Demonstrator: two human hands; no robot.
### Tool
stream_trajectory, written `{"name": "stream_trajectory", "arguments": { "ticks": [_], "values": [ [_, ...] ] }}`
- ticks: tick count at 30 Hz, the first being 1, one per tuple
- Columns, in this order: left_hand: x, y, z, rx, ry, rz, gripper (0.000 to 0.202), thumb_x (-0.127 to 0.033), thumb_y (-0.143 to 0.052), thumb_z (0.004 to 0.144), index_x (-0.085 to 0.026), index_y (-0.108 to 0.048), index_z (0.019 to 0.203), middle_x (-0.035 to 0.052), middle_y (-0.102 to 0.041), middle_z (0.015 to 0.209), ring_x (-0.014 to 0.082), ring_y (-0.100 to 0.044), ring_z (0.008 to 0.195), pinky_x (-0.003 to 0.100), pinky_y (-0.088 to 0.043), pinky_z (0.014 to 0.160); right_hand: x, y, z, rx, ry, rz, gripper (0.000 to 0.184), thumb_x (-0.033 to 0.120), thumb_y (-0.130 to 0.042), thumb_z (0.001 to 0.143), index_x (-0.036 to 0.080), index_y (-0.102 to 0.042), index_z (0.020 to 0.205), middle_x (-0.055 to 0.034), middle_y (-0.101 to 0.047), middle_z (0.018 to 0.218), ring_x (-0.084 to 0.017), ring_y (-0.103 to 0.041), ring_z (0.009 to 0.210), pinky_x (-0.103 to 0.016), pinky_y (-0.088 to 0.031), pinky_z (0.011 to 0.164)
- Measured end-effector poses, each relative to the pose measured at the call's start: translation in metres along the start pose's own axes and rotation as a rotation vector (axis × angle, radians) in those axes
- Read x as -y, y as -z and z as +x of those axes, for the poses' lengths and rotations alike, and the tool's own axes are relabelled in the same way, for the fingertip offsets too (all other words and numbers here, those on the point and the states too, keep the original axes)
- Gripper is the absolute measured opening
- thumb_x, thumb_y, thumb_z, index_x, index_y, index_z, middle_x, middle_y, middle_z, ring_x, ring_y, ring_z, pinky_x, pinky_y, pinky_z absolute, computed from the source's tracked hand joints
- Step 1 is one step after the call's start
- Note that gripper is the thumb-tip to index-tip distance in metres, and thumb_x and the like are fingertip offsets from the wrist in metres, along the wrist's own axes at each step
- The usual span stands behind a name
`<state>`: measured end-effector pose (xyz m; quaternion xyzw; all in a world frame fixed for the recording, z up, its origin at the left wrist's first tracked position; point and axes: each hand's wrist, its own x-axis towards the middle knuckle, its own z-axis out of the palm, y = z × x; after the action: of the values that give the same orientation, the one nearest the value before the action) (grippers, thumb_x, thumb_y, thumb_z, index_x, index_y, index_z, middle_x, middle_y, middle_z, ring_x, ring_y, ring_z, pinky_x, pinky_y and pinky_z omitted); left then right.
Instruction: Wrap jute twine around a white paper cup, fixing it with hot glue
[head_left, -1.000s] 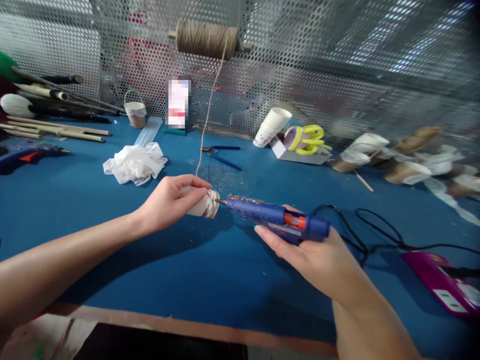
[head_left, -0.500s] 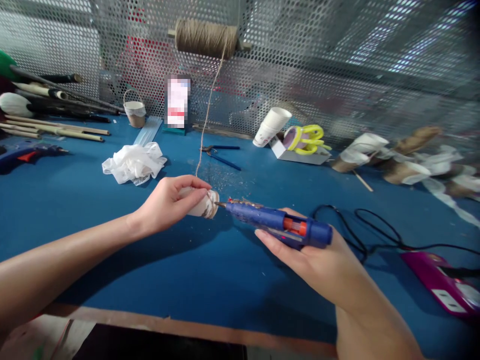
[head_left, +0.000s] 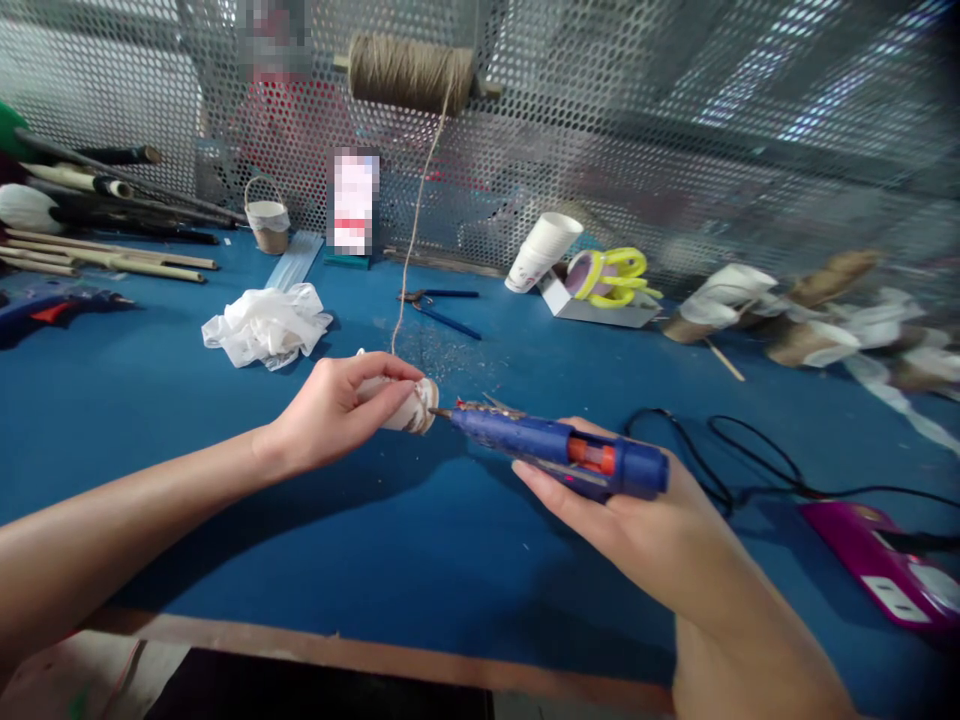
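Note:
My left hand is closed around a small white paper cup lying on its side, fingers on top and partly hiding it. Brown twine runs round the cup's right end, and a strand of twine rises from my fingers to the spool above. In my right hand is a blue hot glue gun, pointed left. Its metal nozzle touches or nearly touches the twine-wrapped end of the cup. The gun's trigger is hidden from view.
Blue-handled pliers, crumpled white plastic and a small twine basket lie beyond. Stacked paper cups lean on a white box. A black cable and purple power strip are at right, another glue gun at left.
Both hands, the cup and the glue gun stay nearly in place; the gun's rear has moved slightly right. A person has come into sight behind the mesh at upper left.

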<state>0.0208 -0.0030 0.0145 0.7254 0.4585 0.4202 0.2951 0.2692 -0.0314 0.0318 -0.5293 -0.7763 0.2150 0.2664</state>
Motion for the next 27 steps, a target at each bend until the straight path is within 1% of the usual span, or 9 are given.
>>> {"name": "stream_trajectory", "arguments": {
  "ticks": [3,7,11,16,22,27],
  "values": [
    [0.0002,0.0003,-0.0002,0.000,-0.029,0.017,0.022,-0.026,-0.053,0.084,-0.012,-0.069,0.092,0.0060,-0.075,0.087,0.0152,-0.068,0.076,0.023,-0.052,0.073,0.0035,0.0008,0.0009,-0.018,-0.013,-0.022,0.011,0.035,-0.062,0.078,0.025,-0.059,0.075,0.0018,-0.064,0.067,-0.018,-0.062,0.062,-0.027,-0.048,0.048],
    [0.0014,-0.0001,-0.0003,0.001,-0.043,0.035,0.023,-0.026,-0.053,0.085,-0.012,-0.069,0.093,0.0065,-0.075,0.085,0.0154,-0.068,0.074,0.023,-0.052,0.070,0.0026,-0.0001,-0.0005,-0.014,-0.018,-0.025,0.010,0.034,-0.063,0.078,0.025,-0.060,0.080,0.0020,-0.066,0.071,-0.018,-0.063,0.063,-0.027,-0.049,0.049],
    [0.0013,-0.0003,-0.0004,-0.012,-0.035,0.034,0.022,-0.026,-0.053,0.084,-0.013,-0.069,0.092,0.0065,-0.075,0.086,0.0155,-0.068,0.074,0.023,-0.053,0.070,-0.0025,-0.0020,-0.0024,-0.023,-0.014,0.021,0.012,0.034,-0.067,0.075,0.026,-0.061,0.082,0.0028,-0.066,0.069,-0.018,-0.063,0.062,-0.028,-0.050,0.049],
    [-0.0004,-0.0002,-0.0010,0.000,-0.058,0.027,0.022,-0.025,-0.053,0.084,-0.013,-0.069,0.091,0.0066,-0.075,0.085,0.0153,-0.068,0.074,0.023,-0.053,0.070,-0.0012,-0.0003,-0.0011,-0.029,-0.007,-0.015,0.008,0.033,-0.064,0.078,0.026,-0.061,0.080,0.0017,-0.067,0.072,-0.019,-0.065,0.067,-0.027,-0.049,0.049],
    [0.0008,-0.0002,-0.0005,-0.013,-0.043,0.033,0.022,-0.026,-0.053,0.084,-0.013,-0.069,0.091,0.0064,-0.075,0.086,0.0154,-0.068,0.074,0.023,-0.053,0.070,-0.0023,-0.0012,-0.0035,-0.041,-0.003,0.020,0.012,0.034,-0.068,0.073,0.027,-0.063,0.082,0.0026,-0.067,0.067,-0.019,-0.064,0.061,-0.029,-0.051,0.048],
    [0.0006,-0.0006,-0.0011,-0.001,-0.058,0.031,0.023,-0.026,-0.052,0.085,-0.013,-0.069,0.091,0.0063,-0.075,0.085,0.0153,-0.068,0.074,0.023,-0.052,0.070,-0.0014,-0.0001,-0.0026,-0.059,-0.004,-0.011,0.010,0.032,-0.067,0.074,0.027,-0.063,0.082,0.0022,-0.068,0.069,-0.020,-0.065,0.065,-0.028,-0.051,0.050]
  ]
}}
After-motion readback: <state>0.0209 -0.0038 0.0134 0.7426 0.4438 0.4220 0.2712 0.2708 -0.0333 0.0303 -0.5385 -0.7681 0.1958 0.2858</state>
